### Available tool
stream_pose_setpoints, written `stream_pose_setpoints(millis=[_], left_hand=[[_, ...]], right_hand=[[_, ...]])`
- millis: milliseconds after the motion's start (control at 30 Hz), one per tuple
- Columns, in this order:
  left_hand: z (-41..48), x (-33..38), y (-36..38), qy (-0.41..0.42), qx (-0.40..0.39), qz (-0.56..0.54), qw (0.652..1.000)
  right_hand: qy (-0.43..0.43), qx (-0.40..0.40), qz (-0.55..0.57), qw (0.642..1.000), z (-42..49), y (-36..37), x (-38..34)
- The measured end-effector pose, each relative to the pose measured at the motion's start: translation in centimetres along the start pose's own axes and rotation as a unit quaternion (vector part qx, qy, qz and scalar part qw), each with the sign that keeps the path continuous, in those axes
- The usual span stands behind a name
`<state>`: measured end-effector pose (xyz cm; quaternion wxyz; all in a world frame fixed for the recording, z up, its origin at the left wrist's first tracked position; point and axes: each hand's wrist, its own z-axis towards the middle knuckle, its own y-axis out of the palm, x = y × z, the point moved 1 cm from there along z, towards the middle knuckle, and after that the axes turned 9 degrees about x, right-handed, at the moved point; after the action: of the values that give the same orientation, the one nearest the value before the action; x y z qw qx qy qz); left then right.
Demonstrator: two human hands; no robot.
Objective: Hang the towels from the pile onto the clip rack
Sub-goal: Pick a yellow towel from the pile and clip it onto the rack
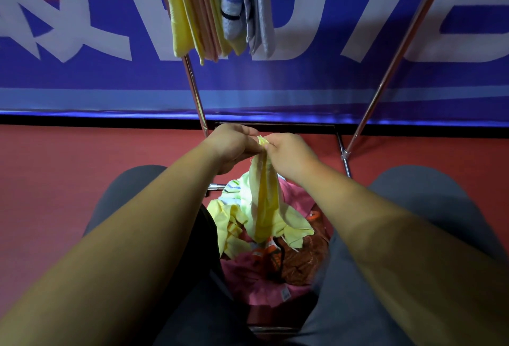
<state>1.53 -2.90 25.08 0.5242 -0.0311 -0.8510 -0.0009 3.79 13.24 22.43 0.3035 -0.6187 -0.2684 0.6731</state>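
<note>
A pale yellow towel hangs down from both of my hands, its lower end still lying on the pile of pink, orange and yellow cloths between my knees. My left hand and my right hand pinch its top edge side by side, fingertips nearly touching. Above, several towels in yellow, peach, white and grey hang from the rack, whose clips are out of view.
Two slanted metal rack legs frame the hanging towels, with a low crossbar near the pile. A blue banner with white letters stands behind, over a red floor. My grey-trousered knees flank the pile.
</note>
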Motion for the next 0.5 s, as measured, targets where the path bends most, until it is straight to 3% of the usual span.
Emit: stream_pose_setpoints(millis=[500], left_hand=[[-0.48,0.48,-0.14,0.008,0.012,-0.045,0.999]], right_hand=[[0.003,-0.022,0.127,0.992,-0.19,-0.33,-0.03]])
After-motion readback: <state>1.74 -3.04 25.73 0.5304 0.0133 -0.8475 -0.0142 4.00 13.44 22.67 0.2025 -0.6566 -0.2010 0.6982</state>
